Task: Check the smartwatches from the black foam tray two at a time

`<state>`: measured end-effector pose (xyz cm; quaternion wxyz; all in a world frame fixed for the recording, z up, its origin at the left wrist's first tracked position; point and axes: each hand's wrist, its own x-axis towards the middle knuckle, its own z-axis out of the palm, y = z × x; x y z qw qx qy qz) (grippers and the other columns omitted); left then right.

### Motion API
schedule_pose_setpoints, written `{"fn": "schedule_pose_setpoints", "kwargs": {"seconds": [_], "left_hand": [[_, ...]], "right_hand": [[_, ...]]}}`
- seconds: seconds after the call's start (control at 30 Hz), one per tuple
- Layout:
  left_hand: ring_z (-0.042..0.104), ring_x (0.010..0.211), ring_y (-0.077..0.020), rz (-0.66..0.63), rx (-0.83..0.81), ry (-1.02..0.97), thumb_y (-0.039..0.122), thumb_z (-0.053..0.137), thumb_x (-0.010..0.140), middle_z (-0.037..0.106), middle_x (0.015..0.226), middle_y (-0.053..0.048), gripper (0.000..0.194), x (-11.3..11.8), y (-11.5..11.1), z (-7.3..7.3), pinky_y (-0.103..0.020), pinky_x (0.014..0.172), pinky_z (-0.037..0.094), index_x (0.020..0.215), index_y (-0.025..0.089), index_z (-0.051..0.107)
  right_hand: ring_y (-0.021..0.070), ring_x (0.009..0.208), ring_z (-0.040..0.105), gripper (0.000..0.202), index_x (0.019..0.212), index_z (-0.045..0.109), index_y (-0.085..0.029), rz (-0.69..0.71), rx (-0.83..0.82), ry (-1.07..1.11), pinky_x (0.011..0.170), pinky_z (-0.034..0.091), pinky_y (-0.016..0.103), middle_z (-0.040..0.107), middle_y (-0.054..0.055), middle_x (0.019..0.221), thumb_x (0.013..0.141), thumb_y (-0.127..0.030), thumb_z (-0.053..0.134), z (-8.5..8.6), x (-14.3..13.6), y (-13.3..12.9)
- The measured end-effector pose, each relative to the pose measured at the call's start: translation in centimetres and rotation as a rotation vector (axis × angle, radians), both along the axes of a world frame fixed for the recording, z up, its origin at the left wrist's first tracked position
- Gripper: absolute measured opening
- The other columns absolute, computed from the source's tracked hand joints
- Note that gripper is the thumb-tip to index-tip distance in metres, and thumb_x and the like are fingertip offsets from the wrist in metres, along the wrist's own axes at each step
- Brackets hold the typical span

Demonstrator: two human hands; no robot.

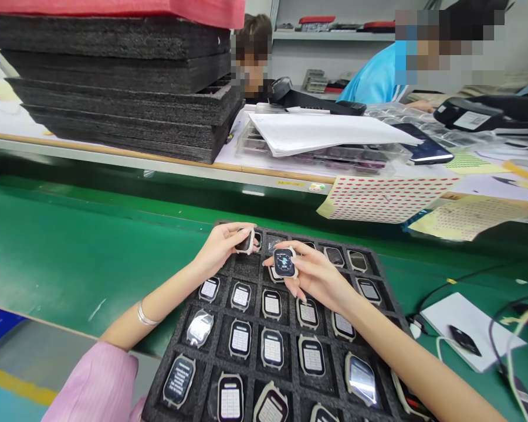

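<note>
left hand: fingers and thumb of the left hand [226, 246] pinch a dark-screened watch [245, 241] above the far edge of the tray; thumb lies partly over the face, which probably steadies it.

right hand: thumb and fingers of the right hand [319, 271] pinch a lit watch [284, 262] by its case; dial turned up toward the wearer, apparently so the display can be read without fingers over it.

foam tray: black foam tray [175, 339] rests on the green bench [70, 246], near the person's body, presumably to keep every row within reach.

tray watches: one per compartment where seen, such as the lower-left watch [179, 381] with lines of text; many show pale grid screens. dividers likely keep the cases from rubbing.

upper ledge: foam stack [127, 111] and white papers [330, 133] sit on the raised ledge [158, 153], probably to leave the bench for handling.

right side: black mouse [464, 340] on a white pad [444, 316], cables beside it.
</note>
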<state>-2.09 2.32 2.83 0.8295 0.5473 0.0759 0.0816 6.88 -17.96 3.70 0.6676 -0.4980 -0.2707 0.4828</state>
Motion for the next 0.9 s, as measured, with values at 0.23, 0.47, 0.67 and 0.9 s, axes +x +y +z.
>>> {"fn": "schedule_pose_setpoints", "kwargs": {"seconds": [0.23, 0.47, 0.67, 0.9], "left_hand": [[0.049, 0.048, -0.0080, 0.022, 0.210, 0.115, 0.028, 0.067, 0.076, 0.055, 0.064, 0.002, 0.055, -0.8, -1.3, -0.2, -0.019, 0.044, 0.036, 0.125, 0.010, 0.048], [0.056, 0.067, -0.0145, 0.030, 0.634, 0.030, 0.023, 0.056, 0.080, 0.058, 0.080, -0.002, 0.049, -1.8, -1.7, -0.3, -0.027, 0.064, 0.046, 0.128, 0.015, 0.046], [0.056, 0.091, -0.0208, 0.002, 0.746, 0.005, 0.030, 0.054, 0.084, 0.058, 0.104, -0.008, 0.062, -2.7, -2.3, -0.3, -0.032, 0.081, 0.045, 0.140, 0.015, 0.031], [0.053, 0.079, -0.0170, -0.017, 0.772, -0.005, 0.022, 0.051, 0.082, 0.058, 0.092, -0.005, 0.061, -2.8, -2.7, 0.1, -0.028, 0.073, 0.043, 0.139, 0.012, 0.031]], "right_hand": [[0.0117, 0.051, 0.060, 0.033, 0.117, 0.054, -0.019, -0.027, -0.007, -0.001, 0.041, 0.045, 0.021, 0.066, 0.015, 0.109, 0.087, -0.029, 0.061, -0.3, -0.2, -0.1], [0.0124, 0.053, 0.062, 0.030, 0.118, 0.055, -0.019, -0.040, 0.007, -0.015, 0.042, 0.048, 0.021, 0.065, 0.014, 0.108, 0.089, -0.026, 0.059, -0.4, -0.3, -0.1], [0.0160, 0.058, 0.065, 0.036, 0.124, 0.053, -0.019, -0.051, 0.032, 0.005, 0.045, 0.050, 0.023, 0.067, 0.011, 0.095, 0.089, -0.024, 0.059, -0.5, -0.5, -0.2], [0.0159, 0.058, 0.066, 0.037, 0.124, 0.055, -0.020, -0.054, 0.049, -0.002, 0.046, 0.051, 0.023, 0.068, 0.007, 0.085, 0.088, -0.024, 0.061, -0.4, -0.7, -0.1]]}}
